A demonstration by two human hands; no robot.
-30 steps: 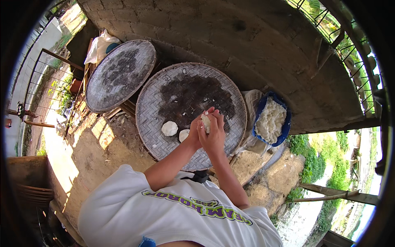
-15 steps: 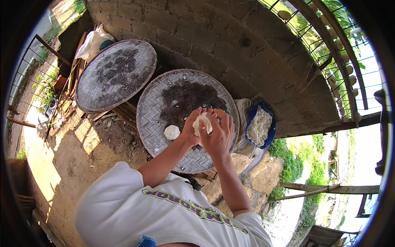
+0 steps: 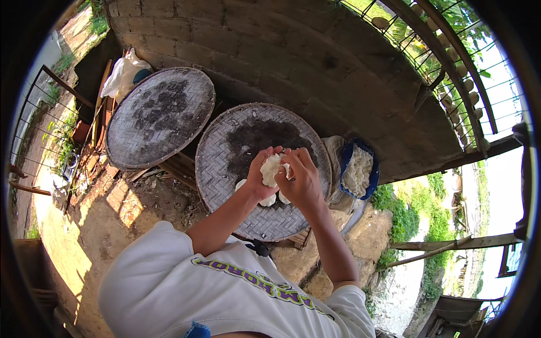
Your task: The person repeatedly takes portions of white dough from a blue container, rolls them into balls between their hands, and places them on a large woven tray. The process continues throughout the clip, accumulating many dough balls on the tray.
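A soft white lump (image 3: 270, 170), irregular in outline and matte like moist dough, was held over the middle of the near tray (image 3: 215, 163) — a large round of woven strips with a raised, bound rim. The left hand (image 3: 257, 178) cupped the lump, its grip closed around the lower and left sides, fingers curled up behind it. The right hand (image 3: 305, 183) met the lump's right edge with bent fingers, white showing between them; whether that grip pinched the lump or merely pressed it could not be told.

Below the hands, smooth white pieces (image 3: 268, 200) showed in three places on the near tray, partly hidden by the hands and left forearm. The weave of the near tray was pale and dusty around a dark, blotched middle, with small white crumbs scattered across it.

Just right of the near tray stood a blue tub (image 3: 374, 179), filled with a coarse, lumpy white mass (image 3: 357, 170); a wrinkled, pale sack (image 3: 333, 149) lay between the two. Left of the near tray and a little beyond it sat a second tray (image 3: 160, 118), also round, woven and darkly stained. Behind the near tray rose a rough wall (image 3: 248, 56) of grey-brown blocks — and bare, sunlit earth (image 3: 129, 225) spread to its left.
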